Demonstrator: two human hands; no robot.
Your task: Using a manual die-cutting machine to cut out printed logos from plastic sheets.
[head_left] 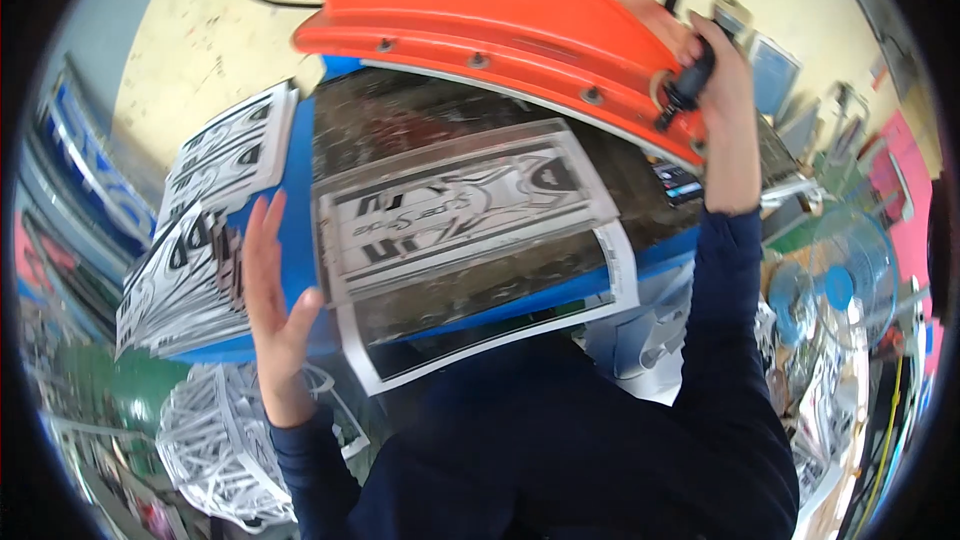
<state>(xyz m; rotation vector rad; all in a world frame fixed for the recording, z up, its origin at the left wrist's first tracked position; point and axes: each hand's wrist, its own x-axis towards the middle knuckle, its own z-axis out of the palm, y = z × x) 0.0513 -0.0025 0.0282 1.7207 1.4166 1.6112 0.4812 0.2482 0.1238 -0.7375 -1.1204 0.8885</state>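
My right hand (727, 65) is wrapped round the black handle (694, 78) at the right end of a big orange press arm (450, 15). Held open, my left hand (272, 285) has its fingers and thumb apart, beside a fanned stack of printed sheets (185, 285). A clear-edged rectangular die or frame (590, 175) lies on the dark, scuffed cutting board (370, 115). Black-and-white print shows inside it. From beneath it a white-bordered sheet (625, 260) sticks out over the board's near edge.
A second pile of printed sheets (240, 140) lies farther back on the blue table (297, 240). At the board's right edge rests a phone (680, 180). A heap of white paper strips (215, 440) sits low on the left. A clear fan-like round thing (845, 285) stands at right.
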